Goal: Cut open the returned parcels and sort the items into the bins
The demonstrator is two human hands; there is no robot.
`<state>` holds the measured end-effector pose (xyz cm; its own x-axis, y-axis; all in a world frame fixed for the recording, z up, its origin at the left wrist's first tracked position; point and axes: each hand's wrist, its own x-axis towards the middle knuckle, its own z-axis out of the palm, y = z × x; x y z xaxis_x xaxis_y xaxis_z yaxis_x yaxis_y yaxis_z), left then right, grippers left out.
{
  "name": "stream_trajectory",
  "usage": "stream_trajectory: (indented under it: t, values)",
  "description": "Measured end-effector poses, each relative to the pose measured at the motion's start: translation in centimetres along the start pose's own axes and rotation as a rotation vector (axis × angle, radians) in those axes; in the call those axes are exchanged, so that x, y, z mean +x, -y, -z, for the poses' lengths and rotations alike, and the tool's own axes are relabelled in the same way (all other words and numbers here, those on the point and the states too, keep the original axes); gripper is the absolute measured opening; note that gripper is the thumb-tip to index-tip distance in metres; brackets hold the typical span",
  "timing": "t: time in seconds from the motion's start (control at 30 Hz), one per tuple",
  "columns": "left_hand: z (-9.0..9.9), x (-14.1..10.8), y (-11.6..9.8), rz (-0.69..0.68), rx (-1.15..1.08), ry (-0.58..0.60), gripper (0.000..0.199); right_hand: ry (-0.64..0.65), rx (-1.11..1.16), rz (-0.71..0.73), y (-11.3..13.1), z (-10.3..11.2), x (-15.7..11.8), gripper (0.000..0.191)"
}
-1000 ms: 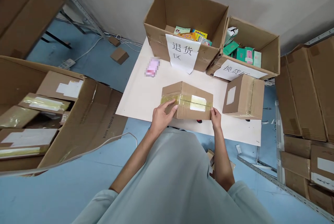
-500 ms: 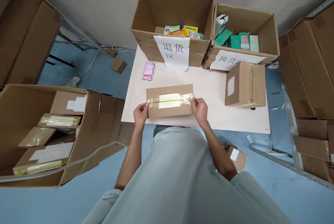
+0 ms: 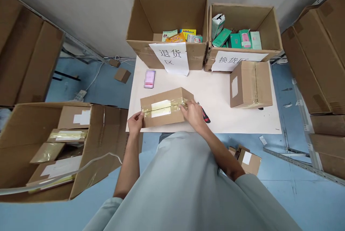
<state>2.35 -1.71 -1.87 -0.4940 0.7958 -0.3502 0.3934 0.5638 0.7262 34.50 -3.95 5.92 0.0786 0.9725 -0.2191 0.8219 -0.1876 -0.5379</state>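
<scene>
A taped cardboard box [image 3: 176, 118] with a white label and shiny yellowish tape lies near the table's front edge, its right end angled away. My left hand [image 3: 135, 123] is closed at its left end, thumb and fingers pinching the edge. My right hand [image 3: 194, 116] has its fingers bent and pressed together on the tape near the right end; what the fingertips grip is partly hidden. Just right of that hand lies a red and black box cutter [image 3: 206, 115], partly covered by the hand.
Two open cartons, a left one [image 3: 198, 56] and a right one [image 3: 275, 50], stand at the back with small packages inside. A closed box [image 3: 249, 87] sits at right. A pink item [image 3: 149, 79] lies at left. A large carton [image 3: 94, 144] of parcels stands left of the table.
The box has shifted left and turned, so its right end face shows. My right hand has moved inward onto the tape. The box cutter has come into view.
</scene>
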Motion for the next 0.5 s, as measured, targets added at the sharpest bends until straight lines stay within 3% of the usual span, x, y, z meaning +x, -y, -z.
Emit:
stream_trajectory:
  t: [0.13, 0.23, 0.5]
  values:
    - [-1.8, -1.1, -0.9, -0.044, -0.046, 0.083, 0.029, -0.030, 0.162, -0.155, -5.9, -0.6, 1.4, 0.024]
    - [-2.7, -1.9, -1.4, -0.075, -0.066, 0.146, 0.034, -0.068, 0.403, -0.243, -9.3, -1.4, 1.5, 0.026]
    - [-1.1, -4.6, 0.7, -0.055, -0.148, 0.239, 0.056, -0.139, 0.587, -0.198, -12.4, -3.4, -3.2, 0.051]
